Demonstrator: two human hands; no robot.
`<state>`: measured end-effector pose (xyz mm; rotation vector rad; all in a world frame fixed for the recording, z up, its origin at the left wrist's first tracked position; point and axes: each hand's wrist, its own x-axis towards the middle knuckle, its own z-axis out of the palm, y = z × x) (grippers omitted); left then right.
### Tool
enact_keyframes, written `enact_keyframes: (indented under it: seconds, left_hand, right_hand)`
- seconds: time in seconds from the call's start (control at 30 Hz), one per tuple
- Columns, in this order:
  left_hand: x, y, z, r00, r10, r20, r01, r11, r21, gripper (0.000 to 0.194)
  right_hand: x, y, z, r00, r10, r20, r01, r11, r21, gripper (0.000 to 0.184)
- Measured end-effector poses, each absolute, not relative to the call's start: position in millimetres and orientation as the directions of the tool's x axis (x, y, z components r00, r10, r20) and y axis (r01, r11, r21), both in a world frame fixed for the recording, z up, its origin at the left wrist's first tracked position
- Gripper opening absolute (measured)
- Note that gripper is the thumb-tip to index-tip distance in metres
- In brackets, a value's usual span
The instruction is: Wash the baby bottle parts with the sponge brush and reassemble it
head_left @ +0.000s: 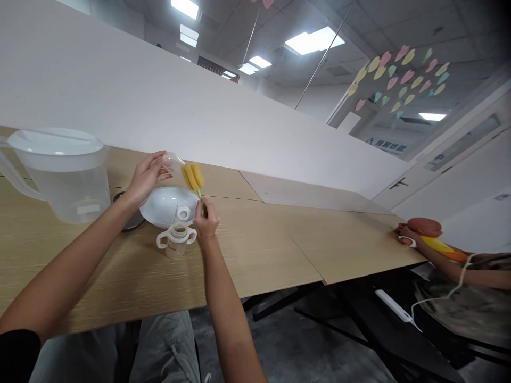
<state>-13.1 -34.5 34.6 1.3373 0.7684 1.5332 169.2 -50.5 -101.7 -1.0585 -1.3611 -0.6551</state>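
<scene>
My left hand [146,178] is closed round a small clear plastic cap [173,162], held tilted above the far rim of a white bowl [154,206]. In my right hand [207,217] is the green handle of a sponge bottle brush [193,175]; its yellow sponge head points up beside the cap's mouth. Inside the bowl lies a white ring-shaped part [183,213]. Just in front of the bowl, a clear baby bottle [176,247] with two white handles stands upright without a lid.
A large lidded plastic pitcher [75,183] stands at the left. A dark round object [133,221] lies partly under my left forearm. At the table's far right, another person's hand [407,232] is beside a brown doll-like head [425,227]. A white wall [199,127] runs behind the table.
</scene>
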Motion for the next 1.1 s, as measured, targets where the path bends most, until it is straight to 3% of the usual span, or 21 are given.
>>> enact_keyframes:
  seconds: [0.13, 0.27, 0.47, 0.67, 0.9, 1.1]
  left_hand:
    - [-14.3, -35.5, 37.3, 0.045, 0.924, 0.38, -0.257, -0.357, 0.898, 0.035]
    - [-12.9, -37.4, 33.2, 0.159, 0.882, 0.443, -0.037, -0.443, 0.896, 0.046]
    - [-11.8, -43.0, 28.5, 0.354, 0.749, 0.561, 0.267, -0.656, 0.706, 0.05]
    - [-8.6, -71.6, 44.0, 0.336, 0.786, 0.519, 0.349, -0.616, 0.706, 0.048]
    - [-22.0, -70.1, 52.7, 0.551, 0.659, 0.512, 0.189, -0.697, 0.692, 0.054]
    - [-31.1, -71.3, 60.8, 0.383, 0.806, 0.451, 0.671, -0.579, 0.464, 0.052]
  right_hand:
    - [166.5, -51.7, -101.3, 0.072, 0.212, 0.975, 0.896, 0.416, -0.157, 0.025]
    - [166.0, -50.6, -103.2, 0.075, 0.235, 0.969, 0.883, 0.435, -0.174, 0.022]
    - [166.1, -49.0, -108.1, 0.049, 0.228, 0.973, 0.89, 0.432, -0.145, 0.024]
    - [169.8, -49.5, -111.4, -0.024, 0.325, 0.946, 0.92, 0.378, -0.106, 0.032]
    - [175.2, -47.4, -115.3, -0.052, 0.318, 0.947, 0.919, 0.386, -0.079, 0.033]
    - [175.9, -45.4, -120.4, -0.138, 0.347, 0.928, 0.915, 0.404, -0.015, 0.034]
